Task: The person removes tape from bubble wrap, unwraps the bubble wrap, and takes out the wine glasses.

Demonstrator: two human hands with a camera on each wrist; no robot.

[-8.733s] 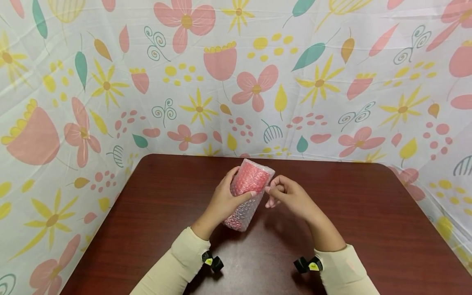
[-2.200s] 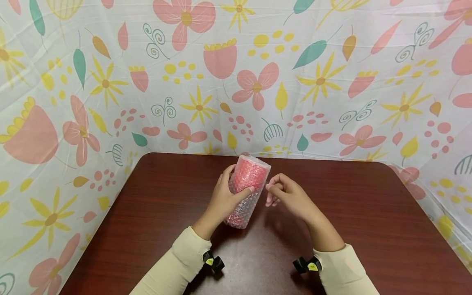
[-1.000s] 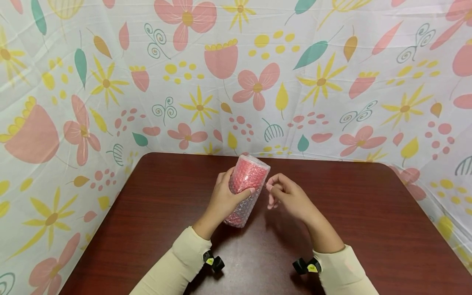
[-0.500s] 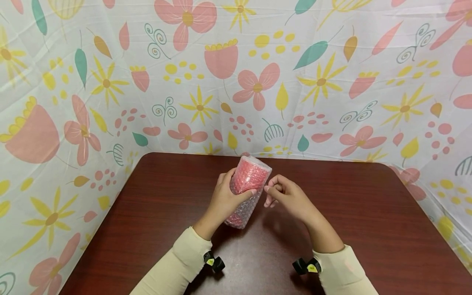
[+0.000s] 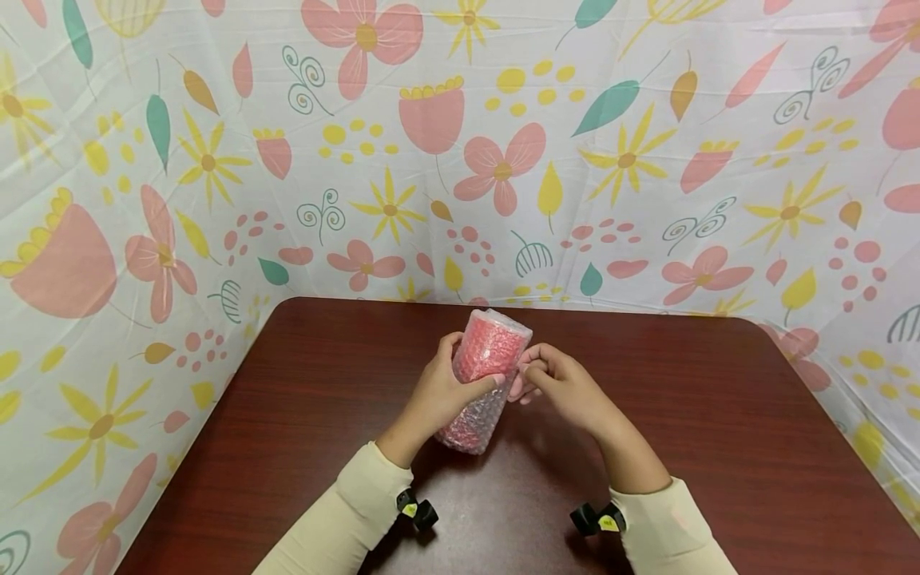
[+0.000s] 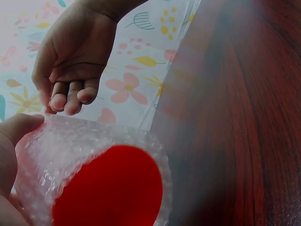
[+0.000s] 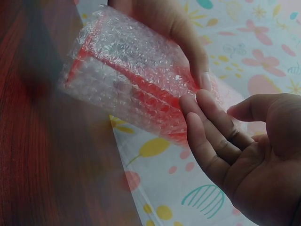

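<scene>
A red cylinder in clear bubble wrap (image 5: 492, 343) leans slightly to the right above the table. My left hand (image 5: 434, 395) grips it from the left side, thumb across the front. The left wrist view shows a flat red round end (image 6: 113, 188) ringed by the wrap. My right hand (image 5: 564, 383) is at the wrap's right side, index finger and thumb bent close together. In the right wrist view, its other fingertips (image 7: 190, 106) lie against the wrap, near the left thumb. I cannot tell whether the right thumb and index finger pinch the wrap's edge.
The dark reddish-brown table (image 5: 690, 415) has rounded far corners. A white cloth with a flower print (image 5: 575, 160) hangs behind it and along both sides. Small black cameras (image 5: 417, 509) are strapped over the cream sleeves at both wrists.
Over the last second the wrapped cylinder has shifted slightly down and to the right in the left hand. The gap to the right fingers has closed; the right hand has barely moved.
</scene>
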